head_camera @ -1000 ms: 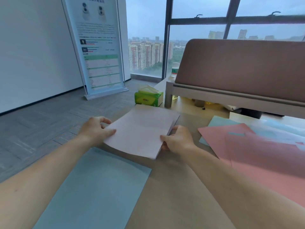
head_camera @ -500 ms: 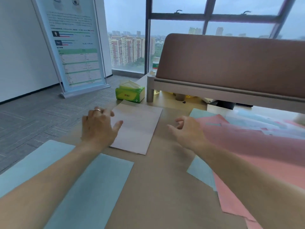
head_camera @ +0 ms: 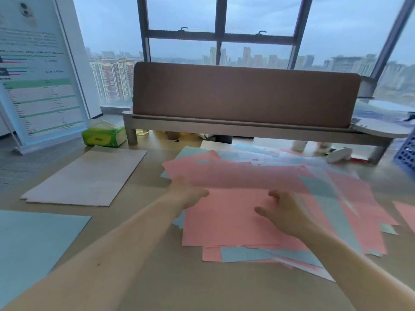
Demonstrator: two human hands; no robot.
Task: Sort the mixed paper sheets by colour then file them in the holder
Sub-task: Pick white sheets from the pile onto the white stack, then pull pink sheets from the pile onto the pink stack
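From my remote seat I saw both bare arms reaching forward over the tan worktop (head_camera: 157, 277). The left hand (head_camera: 188, 196) met the near-left edge of a raised salmon-pink paper sheet (head_camera: 235, 176); its fingers went under that edge and were hidden, the thumb lay on the near side, so the hand pinched the sheet there. The sheet was blurred and tilted up off the rest, its far edge higher than the near one. The right hand (head_camera: 285, 212) hung just over the paper with its fingers loosely spread and grasping nothing; the fingertips were close to the lifted sheet's near edge, but I could not tell whether they touched it. Beneath both hands lay the loose mixed pile of pink and pale blue paper sheets (head_camera: 258, 239), fanned out at odd angles across the right half of the worktop. To the left, well apart from the pile, a flat stack of pale off-white paper sheets (head_camera: 89, 176) lay square, and nearer me, at the left edge, lay a pale blue paper sheet (head_camera: 33, 239). A green tissue pack (head_camera: 104, 136) stood just beyond the off-white stack, beside the leg of a raised shelf carrying a brown felt divider panel (head_camera: 242, 93). A blue perforated plastic basket (head_camera: 407, 153) showed at the far right edge, cut off by the frame.
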